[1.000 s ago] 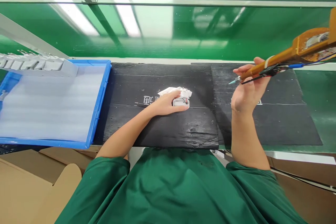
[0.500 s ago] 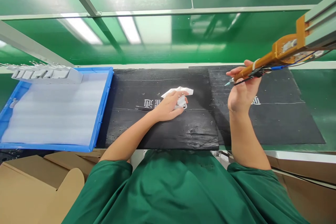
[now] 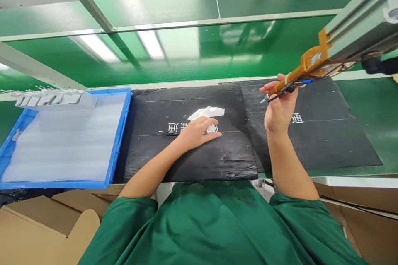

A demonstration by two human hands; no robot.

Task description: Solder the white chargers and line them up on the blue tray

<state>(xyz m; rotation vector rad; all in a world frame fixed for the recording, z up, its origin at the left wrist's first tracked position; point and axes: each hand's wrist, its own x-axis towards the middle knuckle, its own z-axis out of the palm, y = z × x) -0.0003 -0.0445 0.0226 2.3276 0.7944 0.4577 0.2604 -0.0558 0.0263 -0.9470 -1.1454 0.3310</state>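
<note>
My left hand [image 3: 195,133] rests on the black mat [image 3: 186,157], its fingers curled round a small white plug-like part [image 3: 212,128]. Just behind it lies a crumpled white cloth [image 3: 207,112]. My right hand [image 3: 277,109] is raised above the mat's right half and grips an orange-handled soldering iron [image 3: 284,87], tip pointing left. The iron's rear end reaches toward an orange bracket [image 3: 314,59] on a grey aluminium rail.
A blue tray [image 3: 120,132] lined with white foam sits at the left, with a row of white parts [image 3: 52,99] along its far edge. A green conveyor [image 3: 186,58] runs behind the mats. Cardboard boxes [image 3: 40,232] stand below at the left.
My left hand has turned the white part and closed over it, so less of it shows. My right hand with the iron has shifted slightly left. The view has tilted.
</note>
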